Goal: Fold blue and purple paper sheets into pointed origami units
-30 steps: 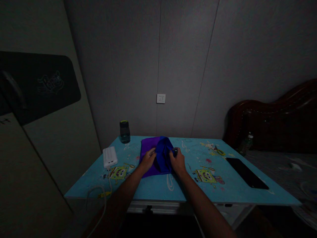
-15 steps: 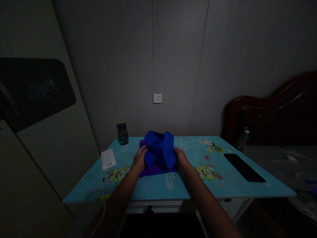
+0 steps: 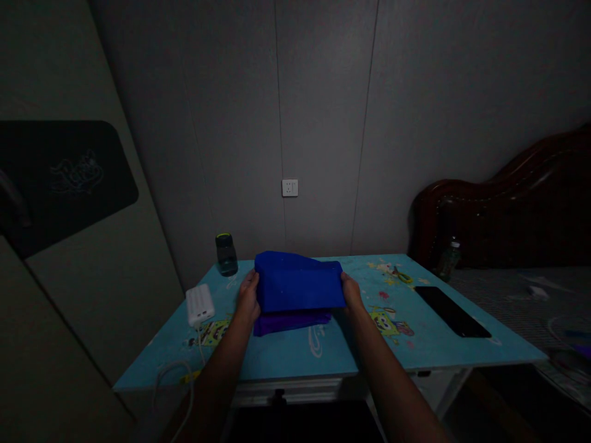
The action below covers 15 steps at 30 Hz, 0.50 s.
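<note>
While the left hand (image 3: 249, 296) grasps the left end of the blue fabric (image 3: 300, 288), the right hand (image 3: 351, 291) grips its right end — the piece spans between them, just below the frame's centre. Under its lower edge shows purple fabric (image 3: 290, 321), on the light-blue table (image 3: 281, 358). Left of centre stands a dark bottle (image 3: 226, 257), with a white power bank (image 3: 200, 304) lower down; toward the right lie scissors (image 3: 403, 276) and a flat black slab (image 3: 452, 312).
</note>
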Motion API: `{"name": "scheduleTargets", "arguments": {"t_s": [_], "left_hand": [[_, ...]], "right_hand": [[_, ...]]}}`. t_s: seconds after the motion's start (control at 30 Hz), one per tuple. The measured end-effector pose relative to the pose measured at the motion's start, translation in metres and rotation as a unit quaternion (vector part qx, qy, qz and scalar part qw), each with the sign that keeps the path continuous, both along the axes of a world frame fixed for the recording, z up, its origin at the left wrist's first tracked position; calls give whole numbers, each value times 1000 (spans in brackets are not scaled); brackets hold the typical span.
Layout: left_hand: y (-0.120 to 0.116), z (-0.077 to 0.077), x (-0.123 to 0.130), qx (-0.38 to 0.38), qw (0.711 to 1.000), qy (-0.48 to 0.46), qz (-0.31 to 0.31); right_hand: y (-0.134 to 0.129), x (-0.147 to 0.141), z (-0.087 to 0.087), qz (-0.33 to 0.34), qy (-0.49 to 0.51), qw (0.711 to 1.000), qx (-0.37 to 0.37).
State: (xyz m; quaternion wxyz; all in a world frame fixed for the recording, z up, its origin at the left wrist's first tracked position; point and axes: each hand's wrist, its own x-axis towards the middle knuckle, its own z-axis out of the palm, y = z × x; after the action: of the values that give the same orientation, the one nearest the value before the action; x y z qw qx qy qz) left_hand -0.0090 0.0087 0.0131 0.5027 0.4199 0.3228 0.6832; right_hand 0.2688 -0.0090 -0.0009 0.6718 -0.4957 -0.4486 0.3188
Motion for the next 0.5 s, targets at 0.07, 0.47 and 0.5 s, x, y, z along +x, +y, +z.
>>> {"name": "scheduleTargets", "arguments": {"t_s": [0.07, 0.47, 0.5], "left_hand": [[3, -3, 0, 6, 1000, 25, 17], [15, -21, 7, 9, 981, 132, 143], [15, -21, 5, 7, 979, 133, 155]], "right_hand": [[0, 14, 5, -45, -13, 999, 1], [-29, 45, 12, 80, -35, 994, -65], [-31, 42, 13, 102, -36, 992, -72]]}}
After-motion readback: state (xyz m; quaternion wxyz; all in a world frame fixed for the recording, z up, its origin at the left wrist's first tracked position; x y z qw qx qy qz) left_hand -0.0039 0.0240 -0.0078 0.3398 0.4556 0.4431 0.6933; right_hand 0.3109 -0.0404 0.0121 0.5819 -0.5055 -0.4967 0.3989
